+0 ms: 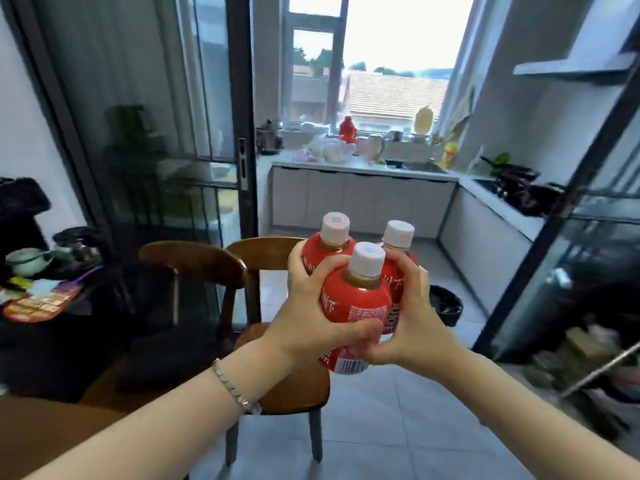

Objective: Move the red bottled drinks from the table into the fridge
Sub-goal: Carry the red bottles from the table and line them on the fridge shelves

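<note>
Three red bottled drinks with white caps are bunched together in the air in front of me. The nearest bottle (pixel 356 306) is in the middle, a second bottle (pixel 327 242) stands behind it to the left, and a third bottle (pixel 398 268) is at the right. My left hand (pixel 308 313) grips the bunch from the left, thumb across the front bottle. My right hand (pixel 412 320) grips it from the right, fingers curled round the bottles. The fridge is not in view.
Two wooden chairs (pixel 242 268) stand just below and ahead of my hands. A dark table (pixel 52 320) with a kettle and packets is at the left. Ahead, an open sliding glass door (pixel 239 116) leads to a kitchen counter (pixel 363 168). A black bin (pixel 446 304) stands on the tiled floor.
</note>
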The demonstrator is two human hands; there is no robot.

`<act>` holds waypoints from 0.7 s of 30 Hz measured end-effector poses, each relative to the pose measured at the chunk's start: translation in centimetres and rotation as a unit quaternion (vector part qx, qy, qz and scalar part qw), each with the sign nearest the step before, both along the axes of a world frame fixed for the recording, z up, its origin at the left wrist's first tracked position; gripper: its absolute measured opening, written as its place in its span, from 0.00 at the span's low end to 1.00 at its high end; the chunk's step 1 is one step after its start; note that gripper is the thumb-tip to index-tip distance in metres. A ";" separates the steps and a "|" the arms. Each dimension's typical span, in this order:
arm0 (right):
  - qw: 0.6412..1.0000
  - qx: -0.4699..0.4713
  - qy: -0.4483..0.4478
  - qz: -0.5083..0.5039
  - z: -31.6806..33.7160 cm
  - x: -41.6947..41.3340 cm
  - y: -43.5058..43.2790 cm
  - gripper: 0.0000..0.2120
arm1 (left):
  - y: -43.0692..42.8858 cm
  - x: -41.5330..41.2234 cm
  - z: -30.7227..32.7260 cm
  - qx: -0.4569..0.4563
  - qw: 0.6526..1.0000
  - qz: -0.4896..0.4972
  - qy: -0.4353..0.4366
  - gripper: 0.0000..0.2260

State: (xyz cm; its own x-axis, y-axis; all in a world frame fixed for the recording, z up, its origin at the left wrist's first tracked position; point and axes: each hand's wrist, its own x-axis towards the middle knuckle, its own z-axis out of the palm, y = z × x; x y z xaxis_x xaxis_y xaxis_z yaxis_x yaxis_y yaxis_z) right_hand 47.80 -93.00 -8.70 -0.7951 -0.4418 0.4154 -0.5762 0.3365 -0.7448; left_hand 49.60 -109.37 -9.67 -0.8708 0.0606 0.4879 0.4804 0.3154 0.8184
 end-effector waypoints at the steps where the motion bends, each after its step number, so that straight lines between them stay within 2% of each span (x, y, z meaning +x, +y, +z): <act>1: 0.999 -0.004 0.001 -0.035 0.3 -0.8 2.6 0.48 | 2.5 -2.1 0.1 0.001 0.999 -0.032 0.006 0.32; 6: 0.982 -0.016 -0.004 -0.187 1.2 -4.4 14.7 0.49 | 15.2 -10.8 1.4 -0.012 0.983 -0.181 0.039 0.30; 8: 0.976 -0.001 -0.016 -0.218 1.7 -5.5 17.0 0.49 | 17.8 -12.6 1.7 -0.009 0.979 -0.195 0.052 0.29; 9: 0.962 -0.007 -0.008 -0.274 1.9 -6.4 20.9 0.49 | 22.2 -15.0 2.3 -0.007 0.967 -0.247 0.069 0.29; 13: 0.927 -0.007 0.015 -0.374 3.2 -8.3 29.1 0.50 | 32.1 -19.7 3.9 -0.025 0.941 -0.328 0.074 0.29; 15: 0.899 -0.013 0.022 -0.437 3.6 -8.5 34.3 0.50 | 38.7 -21.5 4.7 -0.027 0.914 -0.396 0.083 0.29; 21: 0.834 -0.006 0.022 -0.551 4.1 -6.9 47.9 0.50 | 55.5 -22.5 5.1 -0.018 0.854 -0.511 0.094 0.28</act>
State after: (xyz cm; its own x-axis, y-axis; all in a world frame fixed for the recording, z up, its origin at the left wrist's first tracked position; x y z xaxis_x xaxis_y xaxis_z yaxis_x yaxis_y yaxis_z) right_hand 40.95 -45.13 -4.59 -0.6991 0.5522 0.4543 0.0509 0.6721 -0.7387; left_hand 27.09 -53.85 -4.56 -0.2605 0.7598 0.5957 0.6420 -0.3245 0.6946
